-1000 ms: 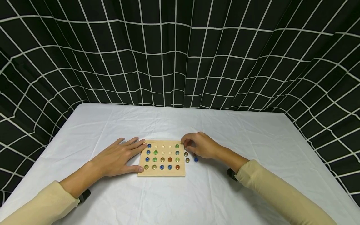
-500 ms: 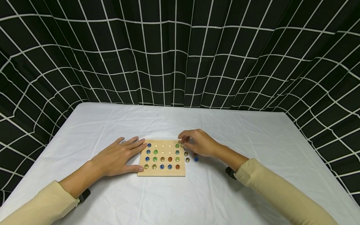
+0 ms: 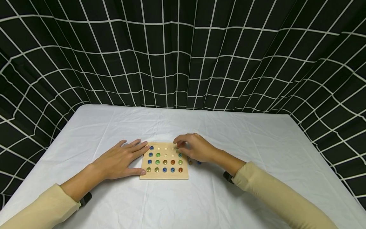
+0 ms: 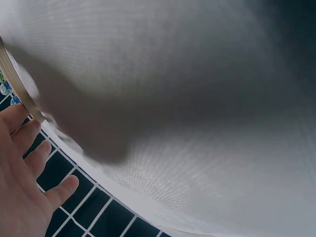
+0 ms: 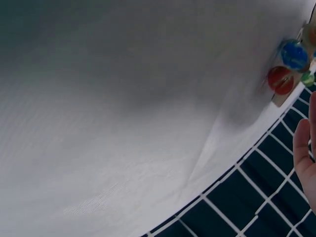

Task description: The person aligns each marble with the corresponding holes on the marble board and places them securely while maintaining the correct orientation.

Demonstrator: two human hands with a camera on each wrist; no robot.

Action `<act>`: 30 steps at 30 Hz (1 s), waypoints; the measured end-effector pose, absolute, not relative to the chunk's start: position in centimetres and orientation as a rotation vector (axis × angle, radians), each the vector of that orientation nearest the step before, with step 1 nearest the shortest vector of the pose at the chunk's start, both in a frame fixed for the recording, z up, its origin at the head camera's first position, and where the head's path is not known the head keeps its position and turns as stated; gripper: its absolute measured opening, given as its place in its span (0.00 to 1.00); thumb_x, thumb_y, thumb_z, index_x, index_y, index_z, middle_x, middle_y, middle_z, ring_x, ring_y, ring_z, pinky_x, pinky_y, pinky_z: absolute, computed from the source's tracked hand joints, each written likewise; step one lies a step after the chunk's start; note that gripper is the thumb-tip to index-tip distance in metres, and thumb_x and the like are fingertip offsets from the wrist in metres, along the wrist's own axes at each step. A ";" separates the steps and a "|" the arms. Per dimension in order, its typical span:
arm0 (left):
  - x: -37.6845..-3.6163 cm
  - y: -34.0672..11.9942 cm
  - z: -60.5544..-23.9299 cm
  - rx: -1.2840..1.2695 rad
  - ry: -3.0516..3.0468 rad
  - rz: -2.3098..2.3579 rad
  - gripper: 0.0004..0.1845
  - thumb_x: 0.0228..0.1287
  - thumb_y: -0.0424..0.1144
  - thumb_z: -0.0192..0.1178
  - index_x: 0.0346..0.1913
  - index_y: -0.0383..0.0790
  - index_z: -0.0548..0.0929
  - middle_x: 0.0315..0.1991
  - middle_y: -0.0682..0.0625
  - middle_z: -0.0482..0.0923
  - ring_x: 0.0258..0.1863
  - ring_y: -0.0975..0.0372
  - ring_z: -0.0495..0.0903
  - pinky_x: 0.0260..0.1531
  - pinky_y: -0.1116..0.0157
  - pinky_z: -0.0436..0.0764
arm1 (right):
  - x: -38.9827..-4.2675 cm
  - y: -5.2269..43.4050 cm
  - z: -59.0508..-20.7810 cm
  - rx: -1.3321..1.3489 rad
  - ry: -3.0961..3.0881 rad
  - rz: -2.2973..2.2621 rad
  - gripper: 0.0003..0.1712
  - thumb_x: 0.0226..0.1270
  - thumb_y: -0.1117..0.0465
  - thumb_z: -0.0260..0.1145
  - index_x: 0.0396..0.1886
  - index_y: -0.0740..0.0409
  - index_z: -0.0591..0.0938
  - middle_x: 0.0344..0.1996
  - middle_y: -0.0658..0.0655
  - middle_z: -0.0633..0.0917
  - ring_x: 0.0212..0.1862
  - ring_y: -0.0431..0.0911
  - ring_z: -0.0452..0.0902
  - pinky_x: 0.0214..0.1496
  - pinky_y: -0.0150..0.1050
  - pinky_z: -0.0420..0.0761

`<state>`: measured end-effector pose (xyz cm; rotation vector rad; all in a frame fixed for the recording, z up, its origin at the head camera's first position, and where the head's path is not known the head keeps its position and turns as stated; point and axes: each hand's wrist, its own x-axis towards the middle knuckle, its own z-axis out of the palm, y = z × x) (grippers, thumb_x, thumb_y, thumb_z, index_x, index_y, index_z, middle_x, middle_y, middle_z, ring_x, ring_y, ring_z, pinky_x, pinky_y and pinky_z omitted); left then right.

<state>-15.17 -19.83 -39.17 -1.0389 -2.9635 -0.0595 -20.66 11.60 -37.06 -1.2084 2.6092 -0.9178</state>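
Observation:
A flat wooden board [image 3: 163,176] with rows of small hollows lies on the white cloth. Glass marbles in blue, green, amber and red fill most hollows; several in the two far rows hold none. My left hand [image 3: 123,159] rests spread at the board's left edge, fingertips on its far corner and thumb near the front. My right hand [image 3: 198,149] is over the far right part of the board, pinching a pale glass marble [image 3: 177,149] between thumb and fingertips. In the right wrist view, a red marble [image 5: 280,80] and a blue marble [image 5: 294,54] show near the board's corner.
To the right of the board, a blue marble [image 3: 199,163] and a brownish marble [image 3: 190,162] lie on the cloth [image 3: 243,136], partly under my right hand. A black curtain [image 3: 183,63] with white grid lines stands behind the table.
My right hand has moved left from beside the board to over its far right hollows, carrying the pale marble and now covering loose marbles. The left hand has stayed still.

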 end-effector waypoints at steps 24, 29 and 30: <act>-15.2 -19.9 -39.2 -1.039 -2.975 -0.066 0.49 0.63 0.78 0.42 0.76 0.47 0.64 0.75 0.50 0.61 0.74 0.51 0.60 0.65 0.38 0.62 | -19.9 9.8 -37.6 -1.256 2.626 -0.700 0.14 0.65 0.65 0.71 0.50 0.53 0.85 0.39 0.45 0.86 0.47 0.40 0.77 0.56 0.40 0.76; -15.2 -19.9 -39.2 -1.037 -2.976 -0.074 0.49 0.62 0.78 0.42 0.76 0.47 0.64 0.76 0.50 0.61 0.74 0.50 0.60 0.66 0.38 0.61 | -20.0 9.9 -37.4 -1.260 2.629 -0.731 0.15 0.64 0.66 0.72 0.50 0.55 0.85 0.40 0.47 0.87 0.48 0.42 0.79 0.59 0.42 0.75; -15.2 -19.9 -39.2 -1.037 -2.975 -0.075 0.49 0.62 0.78 0.43 0.76 0.47 0.64 0.76 0.50 0.61 0.74 0.50 0.59 0.66 0.38 0.61 | -20.0 10.0 -37.3 -1.261 2.636 -0.738 0.15 0.64 0.66 0.72 0.50 0.56 0.85 0.40 0.48 0.87 0.48 0.42 0.79 0.58 0.42 0.76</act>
